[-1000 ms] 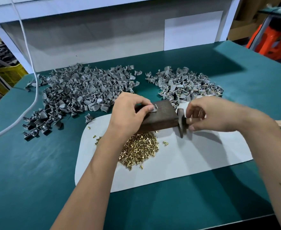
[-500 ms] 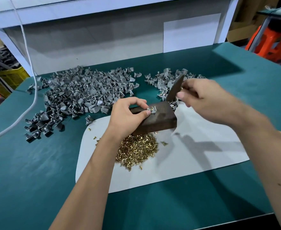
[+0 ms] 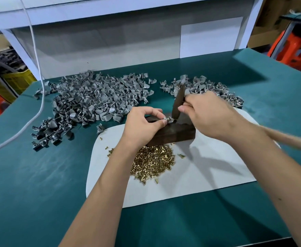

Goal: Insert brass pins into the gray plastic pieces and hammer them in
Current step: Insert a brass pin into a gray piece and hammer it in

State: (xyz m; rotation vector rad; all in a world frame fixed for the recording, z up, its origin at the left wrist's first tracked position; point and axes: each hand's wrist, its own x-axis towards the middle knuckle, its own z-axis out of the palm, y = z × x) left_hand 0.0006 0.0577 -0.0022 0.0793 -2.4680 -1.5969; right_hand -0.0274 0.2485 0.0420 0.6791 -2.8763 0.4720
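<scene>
A teal table (image 3: 39, 184) fills the view, its near edge cut off at 6 o'clock. On it lies a white mat (image 3: 208, 175), partly covered by both forearms. At 10 o'clock from the mat spreads the large heap of gray plastic pieces (image 3: 96, 98); a smaller heap (image 3: 208, 86) sits at 1 o'clock, its near side hidden behind the right hand. A white cable (image 3: 39, 82) hangs down at 9 o'clock and runs out of view.

A dark wooden block (image 3: 174, 134) rests on the mat's far part, its left end covered by the left hand. At 6 o'clock from the block lies the pile of brass pins (image 3: 153, 161), with a few strays around it.

The right hand (image 3: 210, 116) is curled around a hammer; its dark metal head (image 3: 179, 102) stands blurred, lower tip down by the block top, and the wooden handle (image 3: 288, 139) streaks off toward 3 o'clock. The left hand (image 3: 142, 127) pinches one gray plastic piece (image 3: 169, 119) on the block top; whether a pin sits in it is too small to tell.
</scene>
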